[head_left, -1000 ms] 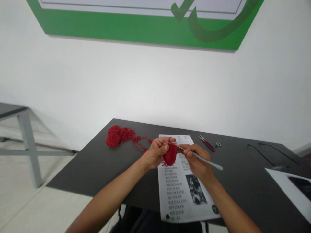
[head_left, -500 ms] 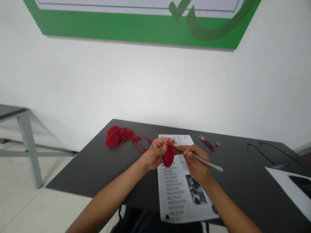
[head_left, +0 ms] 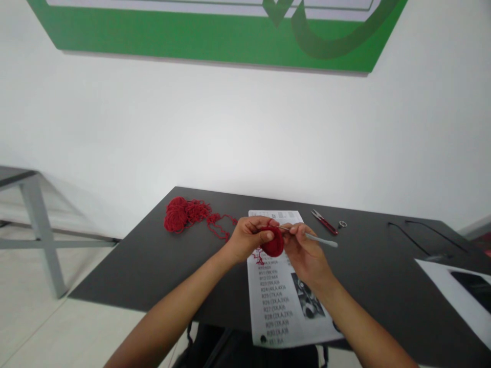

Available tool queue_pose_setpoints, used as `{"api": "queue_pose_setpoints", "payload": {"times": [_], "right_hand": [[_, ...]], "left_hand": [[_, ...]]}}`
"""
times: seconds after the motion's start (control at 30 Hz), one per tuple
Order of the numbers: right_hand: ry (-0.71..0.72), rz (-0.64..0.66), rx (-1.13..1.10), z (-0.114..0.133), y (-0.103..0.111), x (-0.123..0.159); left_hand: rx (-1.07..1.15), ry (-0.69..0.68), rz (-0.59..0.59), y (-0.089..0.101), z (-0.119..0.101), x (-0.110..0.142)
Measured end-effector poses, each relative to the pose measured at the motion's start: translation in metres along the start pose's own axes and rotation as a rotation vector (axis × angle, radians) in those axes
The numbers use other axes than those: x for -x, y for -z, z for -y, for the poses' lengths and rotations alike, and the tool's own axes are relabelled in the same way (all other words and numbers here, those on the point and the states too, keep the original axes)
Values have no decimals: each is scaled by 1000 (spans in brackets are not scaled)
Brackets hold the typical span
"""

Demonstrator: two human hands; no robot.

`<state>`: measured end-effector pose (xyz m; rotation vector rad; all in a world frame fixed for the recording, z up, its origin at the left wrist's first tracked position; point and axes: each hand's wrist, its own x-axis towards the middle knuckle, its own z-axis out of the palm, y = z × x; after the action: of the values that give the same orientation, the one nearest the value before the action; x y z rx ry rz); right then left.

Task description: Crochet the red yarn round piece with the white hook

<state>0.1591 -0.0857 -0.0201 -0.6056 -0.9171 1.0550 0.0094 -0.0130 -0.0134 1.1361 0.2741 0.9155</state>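
Observation:
Between thumb and fingers, my left hand [head_left: 248, 237] pinches a small round red crochet piece [head_left: 273, 244], with a strand of yarn over the index finger. My right hand [head_left: 309, 253] grips a crochet hook [head_left: 321, 240] with a pale grey handle; its metal tip points left and meets the top edge of the piece. From there loose red yarn runs left to a tangled ball of red yarn [head_left: 176, 214]. Under both hands lies a printed pattern sheet [head_left: 268, 306] with rows of text and a photo.
On the dark table [head_left: 184, 276], red-handled thread snips [head_left: 325, 222] and a small metal ring [head_left: 342, 224] lie behind my right hand. Glasses [head_left: 429, 250] rest at the right, near a white sheet [head_left: 441, 278] bearing a black object [head_left: 473, 289]. A wall stands behind.
The crochet piece has turned to show more of its round face. The hook has tilted flatter and moved left, with my right hand closer to the piece. The view has shifted slightly.

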Motion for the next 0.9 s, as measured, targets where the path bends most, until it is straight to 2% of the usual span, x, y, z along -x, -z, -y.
{"api": "queue_pose_setpoints", "payload": {"times": [0.17,0.37,0.53,0.67,0.9], "right_hand": [[107,-120,197,-4,1,0],[130,-140,489,0,5,1],[124,-171,491,1,6,1],[198,-196,509,0,7,-1],[313,-118,720,15,3,-3]], "left_hand": [[-84,-15,-83,-3,-4,-1],[-101,26,-141,-8,-4,-2],[-102,75,-97,-6,-2,-2],[-97,72,-107,-6,0,-1],[-124,88,-134,-9,-2,0]]}}
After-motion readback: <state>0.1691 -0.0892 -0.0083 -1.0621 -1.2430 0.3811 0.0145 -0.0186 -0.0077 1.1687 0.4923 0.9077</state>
